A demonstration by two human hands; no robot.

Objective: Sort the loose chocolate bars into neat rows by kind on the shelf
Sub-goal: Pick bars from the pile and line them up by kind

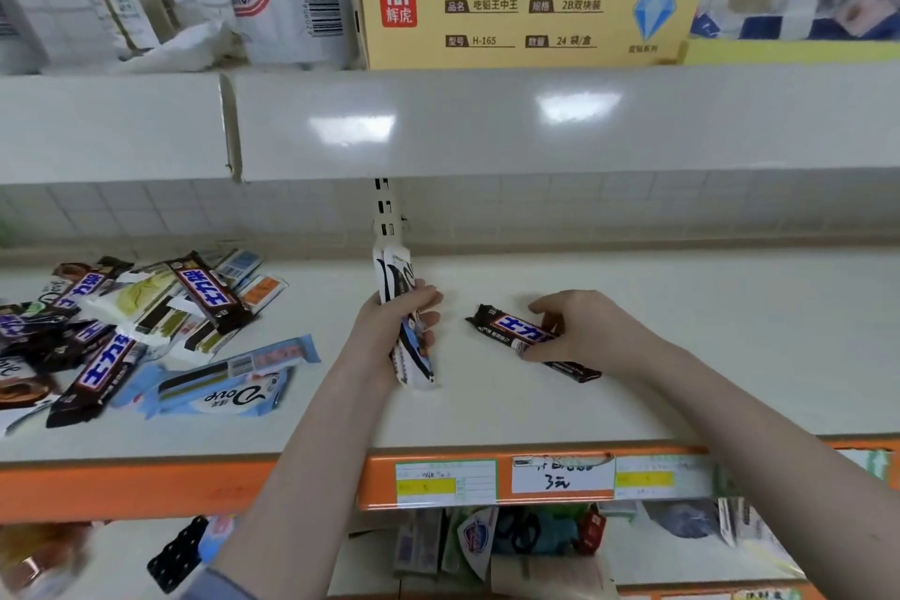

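My left hand grips a small stack of white Dove bars, held on edge at the middle of the white shelf. My right hand rests on a dark brown Snickers bar that lies flat and angled on the shelf just right of the stack; fingers pinch its right half. A loose pile of bars covers the shelf's left part: several brown Snickers bars, white and light-blue Dove bars, and green-and-white ones, lying crossed over each other.
An upper shelf overhangs close above, carrying a yellow carton and white bags. An orange price rail with labels runs along the front edge. A slotted upright stands at the back wall. Goods fill the shelf below.
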